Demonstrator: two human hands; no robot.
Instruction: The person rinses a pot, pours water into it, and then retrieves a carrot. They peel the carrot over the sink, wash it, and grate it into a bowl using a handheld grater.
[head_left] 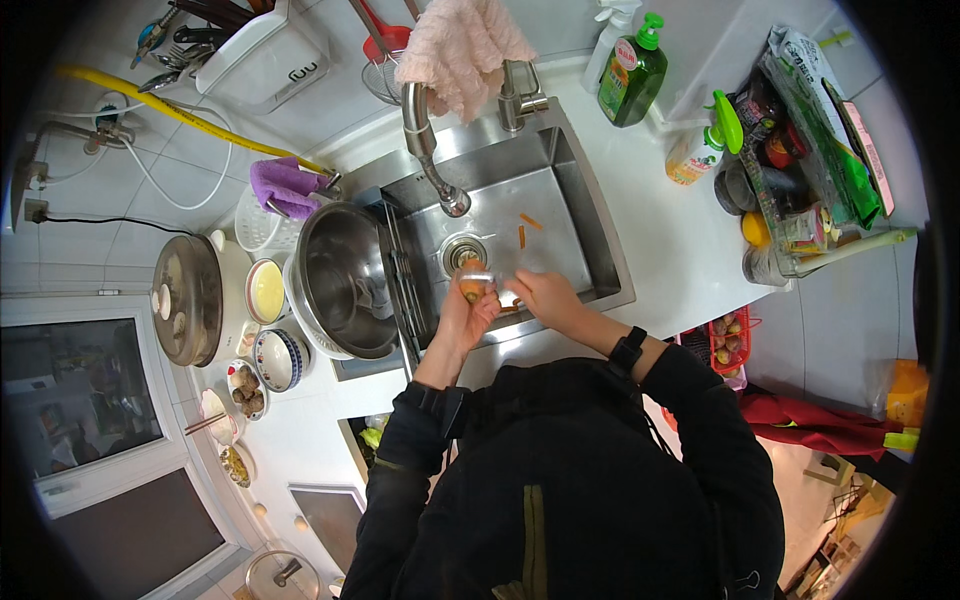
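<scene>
Over the near part of the steel sink (600, 235), my left hand (462, 320) is closed around a carrot (472, 288), its orange end showing above the fingers. My right hand (545, 298) is shut on the handle of what looks like a peeler (484, 277), whose pale, shiny head lies across the carrot; the handle is mostly hidden in the fingers. Orange peel strips (531, 221) lie on the sink bottom, right of the drain (463, 256). More peel rests by the sink's near wall, under my right hand.
A faucet (420, 130) draped with a pink cloth (465, 55) arches over the sink. Left stand a steel bowl (340, 250), a lidded cooker (190, 300) and several dishes. Along the right are a green soap bottle (632, 80), a spray bottle (700, 150) and a crowded rack (790, 190).
</scene>
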